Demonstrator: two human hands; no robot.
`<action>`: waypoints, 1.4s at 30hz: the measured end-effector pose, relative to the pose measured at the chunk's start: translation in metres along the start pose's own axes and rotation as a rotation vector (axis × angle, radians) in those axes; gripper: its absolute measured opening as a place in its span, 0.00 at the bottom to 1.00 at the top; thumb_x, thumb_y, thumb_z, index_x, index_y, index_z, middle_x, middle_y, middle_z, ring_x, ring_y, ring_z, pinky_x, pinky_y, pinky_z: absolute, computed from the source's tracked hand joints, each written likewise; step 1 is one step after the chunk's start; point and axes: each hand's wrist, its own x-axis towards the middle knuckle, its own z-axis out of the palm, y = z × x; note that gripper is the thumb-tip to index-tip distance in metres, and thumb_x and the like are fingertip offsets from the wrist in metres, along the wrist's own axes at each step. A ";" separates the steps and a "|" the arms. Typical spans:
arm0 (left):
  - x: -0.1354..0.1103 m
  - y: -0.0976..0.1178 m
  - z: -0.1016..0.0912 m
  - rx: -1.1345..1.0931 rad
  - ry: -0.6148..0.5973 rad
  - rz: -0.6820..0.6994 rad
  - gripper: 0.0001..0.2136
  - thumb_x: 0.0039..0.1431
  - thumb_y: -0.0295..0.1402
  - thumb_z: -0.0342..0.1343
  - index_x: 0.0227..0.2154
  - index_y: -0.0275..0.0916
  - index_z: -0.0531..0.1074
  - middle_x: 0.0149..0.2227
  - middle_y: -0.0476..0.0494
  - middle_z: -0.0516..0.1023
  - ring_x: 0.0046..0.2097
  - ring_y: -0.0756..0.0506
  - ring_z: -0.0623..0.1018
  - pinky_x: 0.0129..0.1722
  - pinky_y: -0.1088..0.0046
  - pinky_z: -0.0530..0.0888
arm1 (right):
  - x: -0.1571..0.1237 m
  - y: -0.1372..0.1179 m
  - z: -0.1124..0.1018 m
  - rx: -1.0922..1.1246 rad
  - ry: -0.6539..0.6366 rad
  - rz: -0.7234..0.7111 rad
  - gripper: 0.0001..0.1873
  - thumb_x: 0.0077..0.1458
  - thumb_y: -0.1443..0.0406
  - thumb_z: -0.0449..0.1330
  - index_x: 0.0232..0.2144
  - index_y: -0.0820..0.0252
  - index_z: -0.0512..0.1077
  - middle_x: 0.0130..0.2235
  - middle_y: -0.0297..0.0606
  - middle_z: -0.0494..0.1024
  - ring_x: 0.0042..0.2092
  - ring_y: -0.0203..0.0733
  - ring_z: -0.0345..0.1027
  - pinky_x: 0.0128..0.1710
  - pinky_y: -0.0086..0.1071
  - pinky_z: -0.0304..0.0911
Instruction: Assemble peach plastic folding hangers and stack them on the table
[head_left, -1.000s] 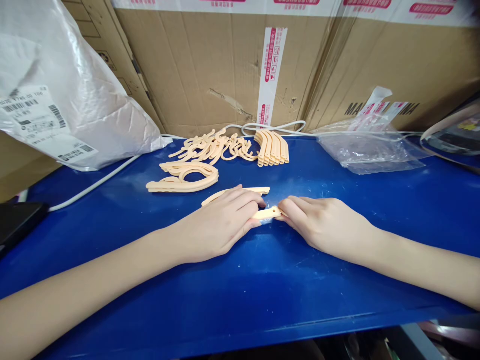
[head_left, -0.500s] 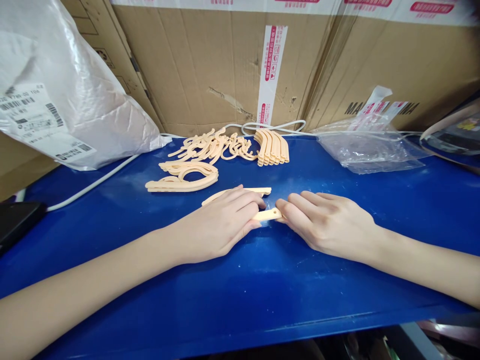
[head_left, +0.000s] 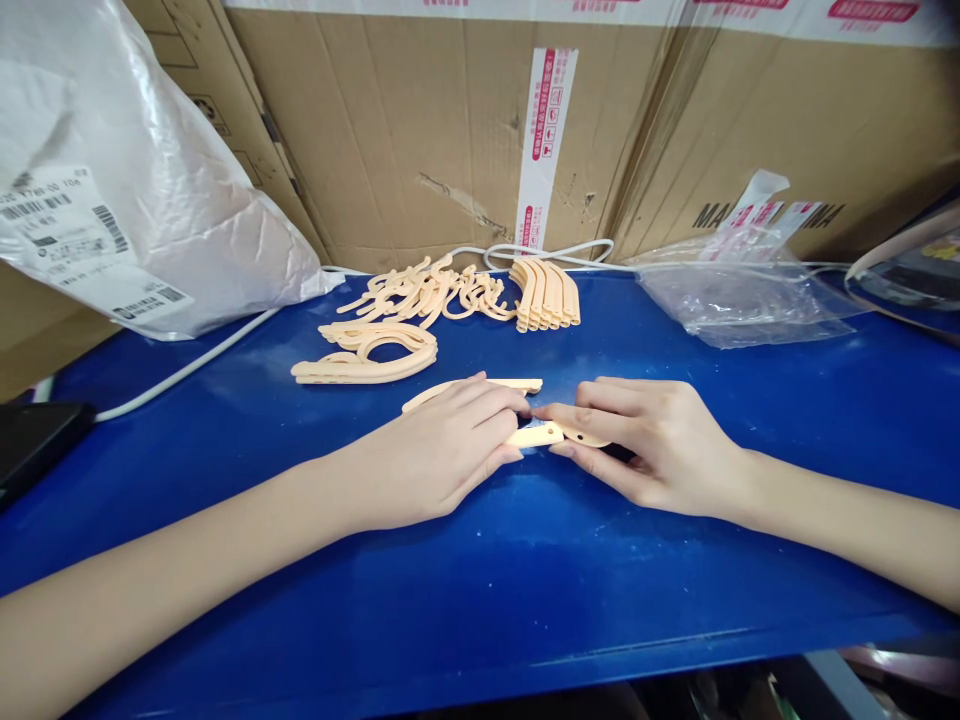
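Observation:
My left hand (head_left: 450,445) is closed over a cream plastic folding-hanger piece (head_left: 535,435), whose flat end with a small hole shows past the fingers. From the right, my right hand (head_left: 645,440) grips a second hanger piece (head_left: 585,437) that meets this end; its index finger and thumb reach to the joint. Much of both pieces is hidden under the fingers. Just behind my left hand lies another cream hanger part (head_left: 517,384), partly covered by it. Farther back are folded hangers (head_left: 364,372), loose hooks (head_left: 420,290) and a row of curved hanger arms (head_left: 547,295).
Cardboard boxes (head_left: 420,120) stand along the back of the blue table (head_left: 450,610). A white parcel bag (head_left: 217,230) leans at the left, above a black device (head_left: 37,450). A white cable (head_left: 187,375) crosses behind. Clear plastic bags (head_left: 750,300) lie at the right.
My right hand has loosened from a tight fist. Its index finger and thumb now stretch left to the joint, and more of the right-hand piece shows. My left hand stays in place.

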 end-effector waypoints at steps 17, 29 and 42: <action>0.000 0.000 -0.001 -0.033 -0.003 -0.002 0.14 0.71 0.33 0.38 0.44 0.34 0.68 0.56 0.35 0.69 0.63 0.41 0.62 0.64 0.54 0.59 | 0.000 -0.001 0.001 -0.043 0.056 -0.027 0.14 0.64 0.63 0.53 0.45 0.62 0.75 0.30 0.36 0.74 0.29 0.35 0.65 0.29 0.30 0.59; 0.000 0.001 -0.001 -0.060 -0.007 -0.019 0.13 0.71 0.33 0.39 0.44 0.36 0.68 0.55 0.38 0.69 0.59 0.41 0.66 0.64 0.53 0.59 | 0.002 0.001 0.001 -0.012 -0.013 -0.046 0.15 0.66 0.63 0.49 0.41 0.64 0.74 0.28 0.35 0.73 0.28 0.34 0.65 0.28 0.29 0.57; 0.000 0.002 -0.002 -0.119 -0.018 -0.036 0.10 0.70 0.32 0.41 0.40 0.37 0.67 0.55 0.41 0.69 0.59 0.43 0.66 0.65 0.56 0.56 | 0.002 0.003 0.003 0.162 -0.109 -0.008 0.13 0.65 0.64 0.49 0.38 0.64 0.72 0.26 0.32 0.68 0.25 0.33 0.59 0.26 0.29 0.51</action>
